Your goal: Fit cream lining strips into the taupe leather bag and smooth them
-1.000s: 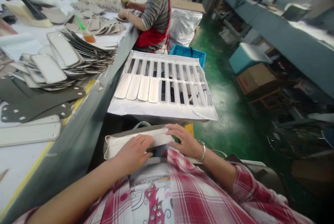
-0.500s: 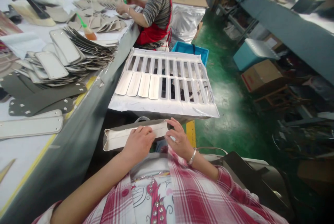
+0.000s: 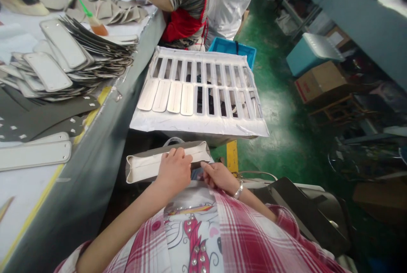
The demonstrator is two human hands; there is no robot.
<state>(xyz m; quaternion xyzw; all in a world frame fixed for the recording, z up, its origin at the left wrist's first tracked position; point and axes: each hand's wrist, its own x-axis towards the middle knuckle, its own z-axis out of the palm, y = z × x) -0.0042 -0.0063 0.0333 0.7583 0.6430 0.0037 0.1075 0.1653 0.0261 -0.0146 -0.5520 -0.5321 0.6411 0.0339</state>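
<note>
**Left of frame.** Worktable edge [image 3: 104,137] runs diag. from lower left to top centre. On it: flat white strips [image 3: 34,156] w/ corner holes, grey punched pieces [image 3: 47,116], and higher up a fanned stack of white-faced panels [image 3: 73,61]. Glue bottle [image 3: 93,25] w/ green nozzle stands behind the stack.

**Centre, lower.** Folded strip [image 3: 143,167], grey outside and white inside, lies crosswise over the lap, just below the slotted tray [image 3: 197,126].
- Left hand [image 3: 173,169]: on top of the strip right of its middle, fingers curled over the far edge and clamped on it.
- Right hand [image 3: 219,175]: at the strip's right end, fingertips pointing under it. Whether they pinch it: cannot tell, contact hidden by the left hand.

**Handling (judgement).** Strip looks light, soft and bendy, w/ a matte, non-slip face. Unsupported ends would likely sag, so hold near both ends or support at the middle. Pinch on the stitched edge, not the open fold.

**Centre, upper.** Tray holds four white inserts [image 3: 167,95] in its left slots; remaining slots open. A co-worker [image 3: 184,6] in a red apron works at the table, hands on the pieces there.

**Right of frame.** Blue crate [image 3: 230,48], cardboard box [image 3: 318,82], green floor [image 3: 280,112].
</note>
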